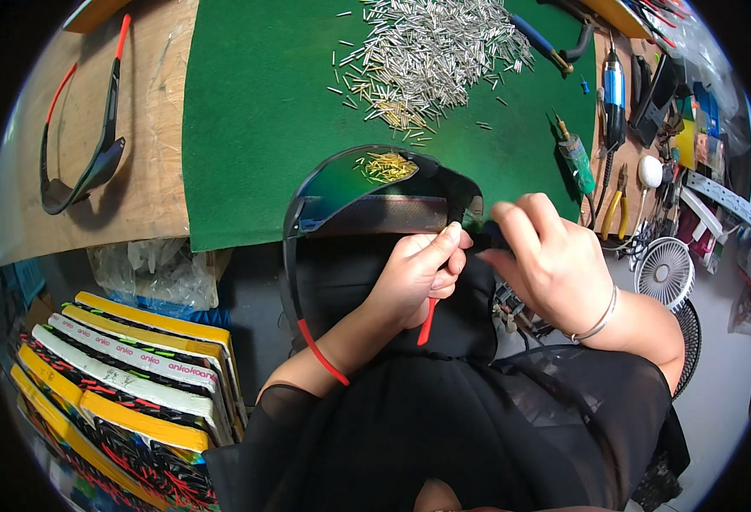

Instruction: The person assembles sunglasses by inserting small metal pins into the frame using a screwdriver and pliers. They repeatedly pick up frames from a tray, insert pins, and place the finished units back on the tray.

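A pair of dark wraparound sunglasses (320, 205) with red temple tips is held up at the near edge of a green mat (256, 128). My left hand (418, 277) is closed on the sunglasses near the hinge, and one red tip pokes out below it. Close to that same hinge, my right hand (555, 264) has its fingers curled around something small and dark, partly hidden and smeared by motion. Beyond the sunglasses lies a heap of small silvery metal pins (444, 55), with some golden ones at its near edge. More pins show yellow behind the lens.
Another pair of sunglasses (106, 158) lies on the wooden tabletop at left. Blue-handled pliers (536, 38), a green-handled screwdriver (575, 158), a blue electric screwdriver (614, 90) and yellow-handled cutters (617, 200) lie at right, near a white fan (666, 269). Yellow-edged trays (145, 418) of frames stand lower left.
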`<state>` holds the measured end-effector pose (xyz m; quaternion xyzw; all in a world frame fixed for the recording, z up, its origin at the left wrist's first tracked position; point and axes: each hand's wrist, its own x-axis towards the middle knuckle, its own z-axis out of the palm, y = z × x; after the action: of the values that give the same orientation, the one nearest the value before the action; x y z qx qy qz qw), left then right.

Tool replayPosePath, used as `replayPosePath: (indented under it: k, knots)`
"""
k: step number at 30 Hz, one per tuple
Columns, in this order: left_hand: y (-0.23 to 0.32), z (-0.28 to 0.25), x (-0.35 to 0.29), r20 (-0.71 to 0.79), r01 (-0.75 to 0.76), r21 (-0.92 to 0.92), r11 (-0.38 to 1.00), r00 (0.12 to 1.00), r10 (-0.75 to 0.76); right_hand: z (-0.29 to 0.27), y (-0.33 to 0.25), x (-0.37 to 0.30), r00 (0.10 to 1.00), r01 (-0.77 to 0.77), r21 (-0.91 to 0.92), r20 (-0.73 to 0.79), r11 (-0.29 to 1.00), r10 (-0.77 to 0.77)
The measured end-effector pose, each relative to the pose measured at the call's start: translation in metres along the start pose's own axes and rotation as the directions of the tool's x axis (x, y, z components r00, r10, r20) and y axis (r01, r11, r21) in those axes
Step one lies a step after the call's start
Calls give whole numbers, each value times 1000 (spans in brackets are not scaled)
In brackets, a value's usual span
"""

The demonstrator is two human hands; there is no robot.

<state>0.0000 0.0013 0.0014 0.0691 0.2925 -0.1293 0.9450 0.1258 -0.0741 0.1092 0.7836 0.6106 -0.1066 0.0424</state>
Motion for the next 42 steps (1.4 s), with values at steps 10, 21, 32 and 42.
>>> replayPosePath:
  k: [10, 21, 32, 42]
  knots:
    - [0, 0, 1, 5, -5, -5, 1000, 1000, 5, -1, 4, 3, 999, 48, -43, -7, 998, -48]
    - [0, 1, 1, -2, -1, -2, 1000, 1000, 1, -3, 3, 2, 997, -68, 4, 45, 998, 68]
    - [0, 0, 2, 12, 0, -4, 1000, 1000, 0, 0, 5, -2, 998, -25, -50, 55, 998, 27]
    - [0, 1, 1, 19, -5, -5, 1000, 1000, 5, -1, 9, -7, 990, 20, -50, 142, 999, -12]
